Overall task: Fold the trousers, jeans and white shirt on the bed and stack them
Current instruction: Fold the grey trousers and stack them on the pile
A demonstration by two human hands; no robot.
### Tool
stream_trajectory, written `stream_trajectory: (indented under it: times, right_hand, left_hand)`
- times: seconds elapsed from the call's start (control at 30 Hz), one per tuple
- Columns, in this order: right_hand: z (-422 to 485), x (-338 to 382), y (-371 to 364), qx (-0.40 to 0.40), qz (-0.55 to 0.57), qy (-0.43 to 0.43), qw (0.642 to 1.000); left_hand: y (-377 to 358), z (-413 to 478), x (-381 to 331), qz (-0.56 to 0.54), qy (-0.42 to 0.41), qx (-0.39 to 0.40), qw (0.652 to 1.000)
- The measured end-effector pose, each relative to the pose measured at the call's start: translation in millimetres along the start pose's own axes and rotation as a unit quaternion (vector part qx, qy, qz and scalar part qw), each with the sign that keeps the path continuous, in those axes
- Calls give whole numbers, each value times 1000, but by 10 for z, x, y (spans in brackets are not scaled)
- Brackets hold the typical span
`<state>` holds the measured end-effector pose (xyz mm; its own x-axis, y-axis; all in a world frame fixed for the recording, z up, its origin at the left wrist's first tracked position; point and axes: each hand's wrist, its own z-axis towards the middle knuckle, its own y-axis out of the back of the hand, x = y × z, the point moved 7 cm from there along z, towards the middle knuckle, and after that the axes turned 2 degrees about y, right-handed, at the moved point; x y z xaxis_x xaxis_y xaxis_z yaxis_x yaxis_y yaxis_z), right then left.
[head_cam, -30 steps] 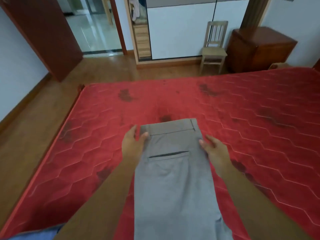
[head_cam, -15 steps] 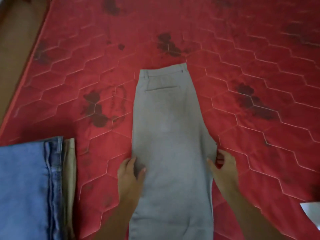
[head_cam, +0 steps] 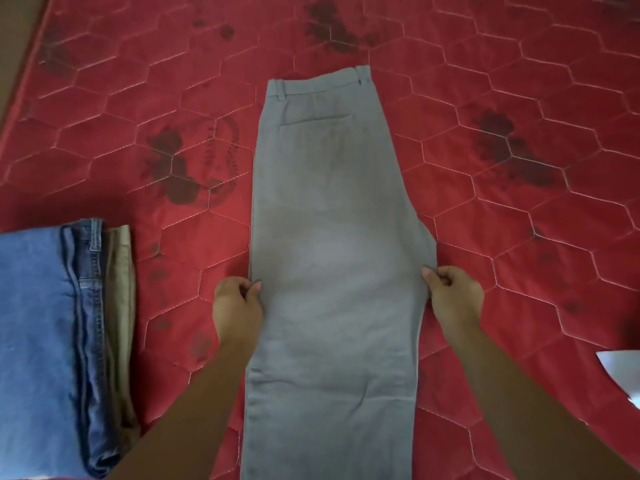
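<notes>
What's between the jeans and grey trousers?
Head view: a folded khaki garment beside the blue jeans, then stained red quilted mattress, up to the left hand pinching the grey trousers.

The mattress point(head_cam: 519, 81) is deep red, quilted in a hexagon pattern of pale stitching and blotched with dark brownish stains, heaviest toward its far edge. The trousers point(head_cam: 329, 220) are plain mid grey, unpatterned. By the left edge the jeans point(head_cam: 34, 306) are washed mid blue, turning dark indigo with pale seams at the fold, beside a khaki garment point(head_cam: 121, 271). At the right edge shows a white cloth point(head_cam: 623, 372). The floor point(head_cam: 14, 29) past the far left corner is brown.
</notes>
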<state>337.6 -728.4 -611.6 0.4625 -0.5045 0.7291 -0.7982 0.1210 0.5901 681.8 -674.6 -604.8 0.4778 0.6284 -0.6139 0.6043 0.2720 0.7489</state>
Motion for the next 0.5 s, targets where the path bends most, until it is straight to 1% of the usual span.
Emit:
stream_trajectory:
  times: [0.1,0.27,0.37,0.5]
  right_hand:
    - [-34,-21,-31,-2,24,-7,1000]
    - [-53,41,-82,32,1,-5,999]
    - [-237,6,-96,71,11,-4,997]
    - [-713,-174,-130,129,21,-21,991]
  left_hand:
    - [26,47,16,-3,8,1,1000]
    - [57,97,39,-9,27,33,999]
    - [83,15,91,-17,29,52,998]
    - [143,-275,266,31,13,84,996]
